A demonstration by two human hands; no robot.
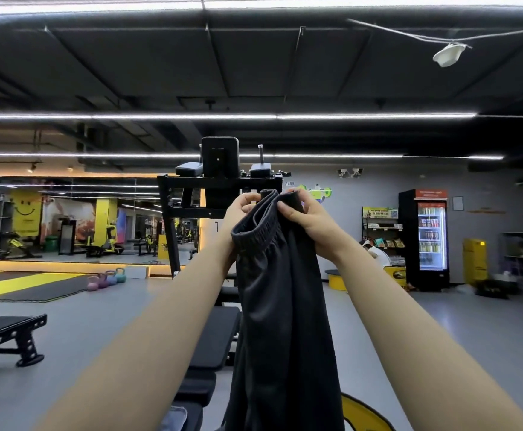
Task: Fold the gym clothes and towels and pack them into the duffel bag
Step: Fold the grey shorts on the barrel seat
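A pair of dark grey gym trousers (282, 306) hangs straight down in front of me, held up at arm's length by its elastic waistband. My left hand (238, 213) grips the left part of the waistband. My right hand (300, 213) pinches the right part, close beside the left. The trouser legs drop out of view at the bottom edge. No duffel bag or towel shows.
A black padded bench (216, 334) runs away from me below the trousers, with a black dip station (219, 181) behind it. Another bench (8, 334) stands at left. Coloured kettlebells (106, 279) sit on the floor; a drinks fridge (431, 241) stands at right. A yellow shape (362, 415) lies at bottom right.
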